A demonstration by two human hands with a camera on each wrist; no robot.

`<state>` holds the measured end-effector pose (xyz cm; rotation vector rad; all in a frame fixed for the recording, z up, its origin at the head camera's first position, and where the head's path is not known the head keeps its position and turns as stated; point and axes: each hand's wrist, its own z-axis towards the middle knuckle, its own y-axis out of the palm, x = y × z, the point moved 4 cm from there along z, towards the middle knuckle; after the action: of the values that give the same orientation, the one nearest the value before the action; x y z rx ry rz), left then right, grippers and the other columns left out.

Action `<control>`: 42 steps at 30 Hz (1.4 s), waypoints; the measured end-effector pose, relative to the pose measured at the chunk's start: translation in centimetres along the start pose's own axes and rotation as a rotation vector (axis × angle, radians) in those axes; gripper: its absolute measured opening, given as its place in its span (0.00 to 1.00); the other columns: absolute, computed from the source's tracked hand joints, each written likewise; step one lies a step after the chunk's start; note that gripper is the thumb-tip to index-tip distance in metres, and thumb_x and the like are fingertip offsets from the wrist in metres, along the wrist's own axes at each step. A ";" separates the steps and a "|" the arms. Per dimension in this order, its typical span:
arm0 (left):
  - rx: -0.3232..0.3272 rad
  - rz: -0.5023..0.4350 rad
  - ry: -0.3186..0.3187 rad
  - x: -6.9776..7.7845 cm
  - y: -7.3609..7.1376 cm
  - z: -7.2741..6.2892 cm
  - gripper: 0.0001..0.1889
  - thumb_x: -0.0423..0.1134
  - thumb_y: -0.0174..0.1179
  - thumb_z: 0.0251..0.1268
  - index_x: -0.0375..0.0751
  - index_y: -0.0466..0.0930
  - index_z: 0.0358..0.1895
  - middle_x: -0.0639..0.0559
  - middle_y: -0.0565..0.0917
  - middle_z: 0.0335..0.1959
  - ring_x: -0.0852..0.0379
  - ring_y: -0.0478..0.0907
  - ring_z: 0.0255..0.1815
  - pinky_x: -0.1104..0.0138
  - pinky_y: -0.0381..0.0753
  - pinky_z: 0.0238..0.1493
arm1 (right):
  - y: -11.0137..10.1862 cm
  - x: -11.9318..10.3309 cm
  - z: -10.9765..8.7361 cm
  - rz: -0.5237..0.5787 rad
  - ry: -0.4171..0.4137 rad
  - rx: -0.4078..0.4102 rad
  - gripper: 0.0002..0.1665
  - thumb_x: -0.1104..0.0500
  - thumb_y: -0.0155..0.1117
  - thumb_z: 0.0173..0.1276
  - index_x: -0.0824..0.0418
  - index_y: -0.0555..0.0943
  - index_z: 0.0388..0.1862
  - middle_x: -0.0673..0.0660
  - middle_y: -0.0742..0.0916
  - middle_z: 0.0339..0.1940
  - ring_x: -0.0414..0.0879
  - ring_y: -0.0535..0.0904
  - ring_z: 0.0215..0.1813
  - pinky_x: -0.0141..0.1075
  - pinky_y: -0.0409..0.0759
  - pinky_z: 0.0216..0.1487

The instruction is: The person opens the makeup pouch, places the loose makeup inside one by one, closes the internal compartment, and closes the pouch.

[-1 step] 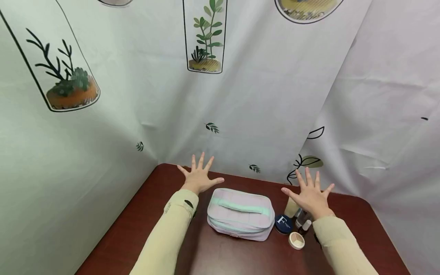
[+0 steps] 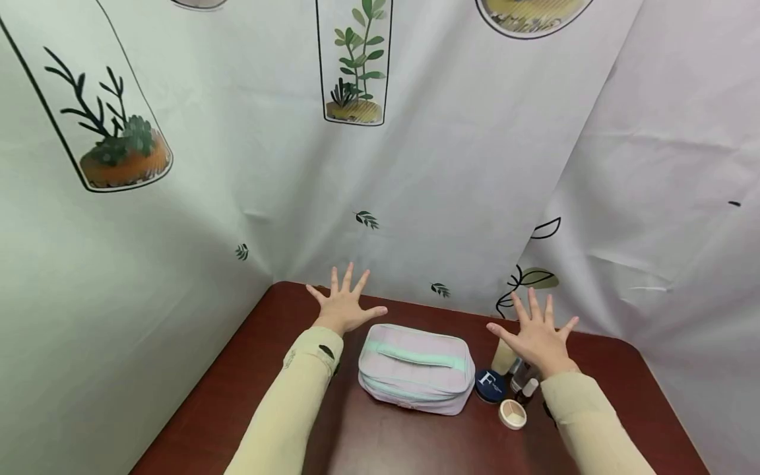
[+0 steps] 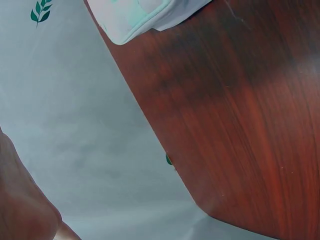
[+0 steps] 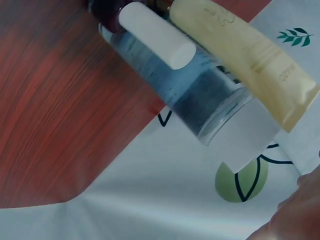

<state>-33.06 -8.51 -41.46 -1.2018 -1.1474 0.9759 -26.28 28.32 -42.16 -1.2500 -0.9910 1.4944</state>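
Nothing moved: bag point(image 2: 415, 371) lies between left hand point(image 2: 344, 311) and right hand point(image 2: 538, 340), both spread, empty.

Large white "F" is read on the lid of the navy round container point(image 2: 491, 386); smaller white print is set beside it, too small to be made out. On the cream tube point(image 4: 245, 57), a line emblem is seen and dark lettering is printed near the flat end, upside down, not reliably read. Tiny print is carried on the clear bottle point(image 4: 200, 102), illegible.
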 end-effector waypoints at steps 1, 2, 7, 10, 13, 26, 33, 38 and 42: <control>0.009 0.001 0.010 0.0 0.0 0.0 0.50 0.83 0.35 0.45 0.67 0.33 0.72 0.54 0.27 0.73 0.40 0.22 0.71 0.28 0.26 0.50 | -0.1 0.0 0.0 0.002 0.002 0.004 0.56 0.24 0.43 0.59 0.55 0.44 0.75 0.67 0.43 0.74 0.68 0.24 0.69 0.70 0.15 0.47; 0.015 0.001 0.019 0.1 0.0 0.0 0.50 0.82 0.35 0.45 0.67 0.34 0.73 0.54 0.27 0.74 0.40 0.23 0.71 0.28 0.26 0.50 | -0.3 -0.1 0.0 0.002 0.002 0.012 0.56 0.24 0.44 0.59 0.55 0.44 0.75 0.67 0.42 0.74 0.67 0.23 0.69 0.70 0.15 0.47; 0.005 -0.033 0.083 0.1 0.9 -0.2 0.49 0.78 0.42 0.50 0.63 0.38 0.74 0.50 0.34 0.75 0.41 0.28 0.72 0.29 0.27 0.53 | -0.8 -1.6 0.1 0.006 -0.083 0.139 0.54 0.27 0.49 0.59 0.53 0.46 0.75 0.61 0.41 0.75 0.59 0.22 0.71 0.66 0.16 0.54; -0.056 -0.153 0.103 -0.1 2.9 -0.5 0.45 0.70 0.47 0.57 0.57 0.43 0.74 0.47 0.42 0.75 0.42 0.34 0.73 0.32 0.31 0.57 | 0.1 -3.9 -0.6 0.047 -0.225 0.241 0.52 0.33 0.59 0.57 0.55 0.54 0.73 0.60 0.47 0.75 0.58 0.30 0.73 0.62 0.25 0.62; -0.111 -0.369 0.088 -0.4 5.3 -1.2 0.38 0.58 0.51 0.64 0.46 0.50 0.73 0.40 0.53 0.71 0.40 0.45 0.71 0.37 0.44 0.61 | 2.3 -6.4 -1.9 0.117 -0.352 0.219 0.51 0.38 0.67 0.52 0.58 0.60 0.70 0.62 0.54 0.73 0.62 0.42 0.73 0.60 0.40 0.65; -0.196 -0.760 -0.084 -0.7 12.7 -3.7 0.37 0.48 0.62 0.58 0.28 0.60 0.64 0.31 0.64 0.54 0.35 0.66 0.53 0.47 0.68 0.51 | 11.8 -6.5 -2.3 0.589 0.083 -0.138 0.52 0.43 0.62 0.60 0.67 0.49 0.72 0.73 0.53 0.70 0.69 0.51 0.68 0.61 0.55 0.61; -0.263 -0.824 -0.096 -0.7 12.5 -3.8 0.40 0.47 0.65 0.54 0.30 0.57 0.65 0.29 0.62 0.56 0.35 0.66 0.53 0.47 0.70 0.48 | 11.4 -7.7 -1.9 0.336 -0.101 -0.049 0.53 0.38 0.66 0.52 0.61 0.59 0.71 0.66 0.52 0.73 0.65 0.45 0.71 0.62 0.43 0.64; -0.303 -0.907 -0.110 -1.9 12.0 -2.9 0.36 0.50 0.59 0.61 0.35 0.56 0.68 0.31 0.61 0.62 0.38 0.66 0.56 0.48 0.72 0.46 | 11.8 -9.1 -2.3 0.230 -0.271 -0.124 0.56 0.27 0.65 0.43 0.53 0.65 0.69 0.61 0.59 0.72 0.62 0.49 0.72 0.64 0.43 0.63; -0.191 -0.923 -0.043 -2.6 12.3 -1.4 0.23 0.41 0.45 0.73 0.33 0.61 0.66 0.32 0.63 0.62 0.36 0.62 0.62 0.47 0.64 0.55 | 12.0 -9.1 -2.8 0.239 -0.281 -0.165 0.57 0.28 0.67 0.41 0.55 0.66 0.68 0.61 0.61 0.72 0.62 0.49 0.72 0.64 0.41 0.63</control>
<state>-31.83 -9.71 -54.01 -0.6462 -1.6296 0.1883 -24.75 16.50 -51.87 -1.3353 -1.2003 1.8421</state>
